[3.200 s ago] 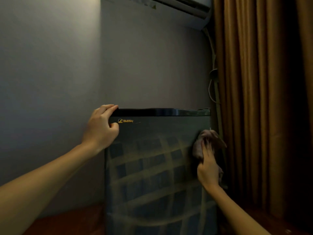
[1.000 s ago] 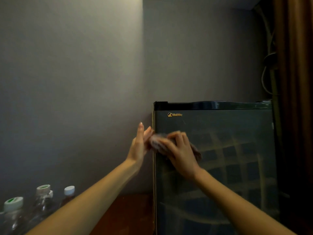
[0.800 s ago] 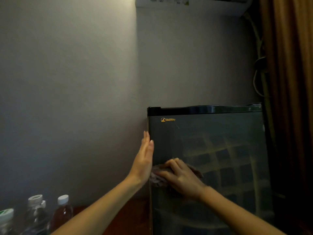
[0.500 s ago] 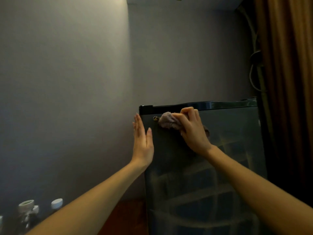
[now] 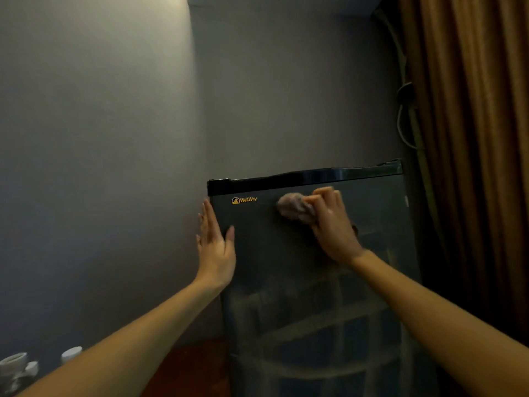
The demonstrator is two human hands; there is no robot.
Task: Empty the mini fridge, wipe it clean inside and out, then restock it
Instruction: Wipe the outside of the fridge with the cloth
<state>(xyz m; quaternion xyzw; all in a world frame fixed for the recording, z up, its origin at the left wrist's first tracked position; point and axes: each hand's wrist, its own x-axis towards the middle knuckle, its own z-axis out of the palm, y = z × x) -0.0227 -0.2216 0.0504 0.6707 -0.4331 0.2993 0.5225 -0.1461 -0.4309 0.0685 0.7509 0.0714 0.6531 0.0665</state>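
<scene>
The dark mini fridge (image 5: 315, 310) stands closed in a corner, its door facing me with a yellow logo at the top left. My right hand (image 5: 333, 227) holds a crumpled pinkish cloth (image 5: 293, 207) against the upper part of the door, just under the black top trim. My left hand (image 5: 214, 247) lies flat with straight fingers along the door's left edge, thumb on the door front. The lower door shows pale streaks in a grid pattern.
A brown curtain (image 5: 472, 138) hangs close to the fridge's right side, with cables (image 5: 405, 116) running down the wall beside it. Bottle caps (image 5: 71, 353) show at the bottom left on a wooden surface (image 5: 194, 368). Grey walls meet behind the fridge.
My right hand has slid the cloth to the right along the top of the door, uncovering the logo. My left hand stays flat on the left edge.
</scene>
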